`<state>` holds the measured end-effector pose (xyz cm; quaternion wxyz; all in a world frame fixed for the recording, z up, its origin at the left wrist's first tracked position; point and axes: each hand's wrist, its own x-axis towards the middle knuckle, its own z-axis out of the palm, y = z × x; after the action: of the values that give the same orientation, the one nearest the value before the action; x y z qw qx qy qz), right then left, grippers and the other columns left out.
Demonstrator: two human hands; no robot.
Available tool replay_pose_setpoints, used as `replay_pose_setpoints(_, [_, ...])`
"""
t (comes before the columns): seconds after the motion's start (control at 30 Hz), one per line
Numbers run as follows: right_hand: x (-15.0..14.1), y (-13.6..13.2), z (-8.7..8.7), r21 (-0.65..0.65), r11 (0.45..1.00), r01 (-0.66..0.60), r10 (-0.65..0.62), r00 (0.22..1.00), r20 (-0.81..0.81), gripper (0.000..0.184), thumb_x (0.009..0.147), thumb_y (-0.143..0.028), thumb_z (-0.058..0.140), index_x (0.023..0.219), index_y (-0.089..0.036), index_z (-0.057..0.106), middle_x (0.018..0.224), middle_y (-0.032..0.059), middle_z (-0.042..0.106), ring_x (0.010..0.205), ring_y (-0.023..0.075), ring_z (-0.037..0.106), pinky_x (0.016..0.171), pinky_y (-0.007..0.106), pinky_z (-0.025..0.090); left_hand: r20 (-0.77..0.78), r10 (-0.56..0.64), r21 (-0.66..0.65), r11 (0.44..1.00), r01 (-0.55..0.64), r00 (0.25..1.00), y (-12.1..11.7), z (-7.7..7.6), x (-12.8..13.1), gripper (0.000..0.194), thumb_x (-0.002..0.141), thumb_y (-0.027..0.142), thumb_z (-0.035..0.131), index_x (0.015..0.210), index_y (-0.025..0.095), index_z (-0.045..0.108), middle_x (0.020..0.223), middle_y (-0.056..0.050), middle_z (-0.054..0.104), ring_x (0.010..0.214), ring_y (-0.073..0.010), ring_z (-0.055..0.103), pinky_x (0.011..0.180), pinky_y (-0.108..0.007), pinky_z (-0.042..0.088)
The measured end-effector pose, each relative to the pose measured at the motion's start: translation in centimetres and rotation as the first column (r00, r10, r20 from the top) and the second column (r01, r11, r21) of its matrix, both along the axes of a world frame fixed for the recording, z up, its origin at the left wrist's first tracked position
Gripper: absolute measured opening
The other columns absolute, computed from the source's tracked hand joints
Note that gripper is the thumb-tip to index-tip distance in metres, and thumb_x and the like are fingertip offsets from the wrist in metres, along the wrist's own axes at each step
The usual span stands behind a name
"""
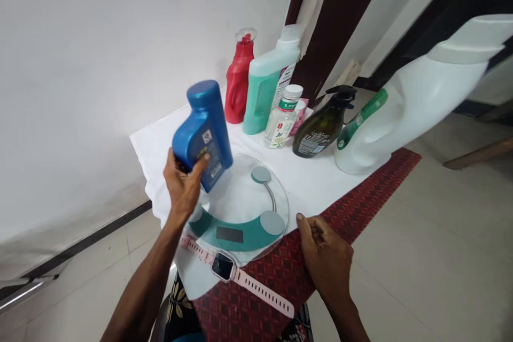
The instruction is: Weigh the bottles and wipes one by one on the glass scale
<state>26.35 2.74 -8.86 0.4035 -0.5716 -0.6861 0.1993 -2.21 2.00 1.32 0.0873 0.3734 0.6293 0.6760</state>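
Note:
My left hand is wrapped round a blue plastic bottle with a blue cap, thumb across its printed label. The bottle is slightly tilted over the left part of a round glass scale. The scale has a green band, round grey pads and a dark display. A pink-strapped smartwatch lies stretched out along the scale's near side. My right hand is by the table's right edge, to the right of the scale, with fingers curled in and nothing visible in them.
Behind the scale stand a red bottle, a green liquid bottle, a clear white-capped jar, a dark pump bottle and a large white jug. A white cloth covers part of the red patterned table. A wall is at left.

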Motion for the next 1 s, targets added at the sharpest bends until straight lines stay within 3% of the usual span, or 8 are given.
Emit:
replay_pose_setpoints(0.1, [0.0, 0.2, 0.1, -0.008, 1.0, 0.017, -0.017, 1.0, 0.023, 0.059, 0.105, -0.068, 0.05, 0.064, -0.026, 0.052, 0.05, -0.0022, 0.054, 0.046, 0.0159, 0.051, 0.057, 0.032, 0.039, -0.151, 0.142, 0.031, 0.99, -0.139, 0.978, 3.0, 0.6, -6.4, 0.044, 0.071, 0.044, 0.083, 0.101, 0.022, 0.059, 0.089, 0.001, 0.063, 0.081, -0.0179, 0.06, 0.075, -0.032, 0.052])
replay_pose_setpoints(0.27, [0.1, 0.6, 0.0, -0.006, 0.998, 0.06, -0.059, 0.996, 0.063, 0.063, 0.101, -0.078, 0.049, 0.067, -0.026, 0.063, 0.06, 0.0027, 0.07, 0.049, 0.0202, 0.063, 0.056, 0.034, 0.045, -0.198, 0.266, -0.014, 0.962, -0.274, 0.943, 9.0, -0.5, -17.3, 0.038, 0.067, 0.034, 0.077, 0.091, 0.023, 0.05, 0.082, 0.004, 0.053, 0.075, -0.0154, 0.049, 0.072, -0.031, 0.045])
replay_pose_setpoints(0.37, [0.2, 0.8, 0.0, -0.019, 0.996, 0.093, -0.091, 0.993, 0.076, 0.063, 0.099, -0.08, 0.051, 0.07, -0.026, 0.068, 0.063, 0.0027, 0.073, 0.049, 0.0216, 0.067, 0.054, 0.035, 0.046, -0.214, 0.325, 0.0, 0.943, -0.333, 0.921, 11.7, -1.4, -22.2, 0.038, 0.068, 0.032, 0.079, 0.087, 0.023, 0.047, 0.081, 0.004, 0.05, 0.075, -0.0156, 0.047, 0.075, -0.034, 0.045])
replay_pose_setpoints(0.47, [0.1, 0.9, 0.1, -0.041, 0.991, 0.124, -0.121, 0.99, 0.078, 0.06, 0.097, -0.078, 0.054, 0.07, -0.026, 0.069, 0.059, 0.0008, 0.07, 0.047, 0.0207, 0.065, 0.053, 0.034, 0.046, -0.236, 0.361, 0.009, 0.929, -0.369, 0.902, 13.6, -2.3, -25.3, 0.042, 0.069, 0.038, 0.082, 0.084, 0.025, 0.045, 0.08, 0.004, 0.05, 0.075, -0.0164, 0.046, 0.081, -0.039, 0.05])
replay_pose_setpoints(0.7, [-0.5, 0.9, 0.5, -0.074, 0.985, 0.153, -0.149, 0.987, 0.056, 0.06, 0.098, -0.074, 0.056, 0.063, -0.025, 0.062, 0.053, -0.002, 0.06, 0.045, 0.016, 0.055, 0.052, 0.031, 0.043, -0.238, 0.351, 0.02, 0.934, -0.357, 0.906, 14.9, -3.2, -27.8, 0.063, 0.065, 0.07, 0.087, 0.089, 0.029, 0.046, 0.091, 0.003, 0.059, 0.089, -0.0237, 0.054, 0.105, -0.062, 0.055])
replay_pose_setpoints(0.83, [-0.8, 0.7, 0.6, -0.09, 0.987, 0.131, -0.132, 0.991, -0.003, 0.06, 0.1, -0.071, 0.056, 0.064, -0.024, 0.059, 0.055, -0.0026, 0.058, 0.048, 0.0147, 0.052, 0.054, 0.029, 0.042, -0.254, 0.298, -0.035, 0.948, -0.317, 0.92, 14.1, -2.9, -27.9, 0.079, 0.063, 0.077, 0.089, 0.116, 0.032, 0.051, 0.132, -0.001, 0.067, 0.124, -0.0344, 0.06, 0.123, -0.067, 0.044])
replay_pose_setpoints(0.9, [-0.8, 0.6, 0.5, -0.076, 0.991, 0.11, -0.113, 0.993, -0.035, 0.059, 0.101, -0.07, 0.057, 0.064, -0.023, 0.056, 0.055, -0.0031, 0.056, 0.049, 0.0136, 0.05, 0.054, 0.028, 0.042, -0.34, 0.384, 0.033, 0.917, -0.397, 0.859, 13.8, -2.3, -26.7, 0.1, 0.066, 0.076, 0.089, 0.14, 0.027, 0.044, 0.161, -0.012, 0.051, 0.15, -0.0383, 0.044, 0.133, -0.063, 0.03])
replay_pose_setpoints(1.0, [-0.7, 0.5, 0.3, -0.037, 0.996, 0.075, -0.077, 0.995, -0.055, 0.057, 0.103, -0.065, 0.058, 0.065, -0.023, 0.055, 0.056, -0.0041, 0.055, 0.049, 0.0123, 0.049, 0.056, 0.027, 0.041, -0.539, 0.475, 0.186, 0.873, -0.451, 0.695, 14.4, -1.0, -22.2, 0.107, 0.078, 0.065, 0.085, 0.155, 0.011, 0.034, 0.169, -0.026, 0.036, 0.162, -0.0387, 0.026, 0.137, -0.059, 0.014])
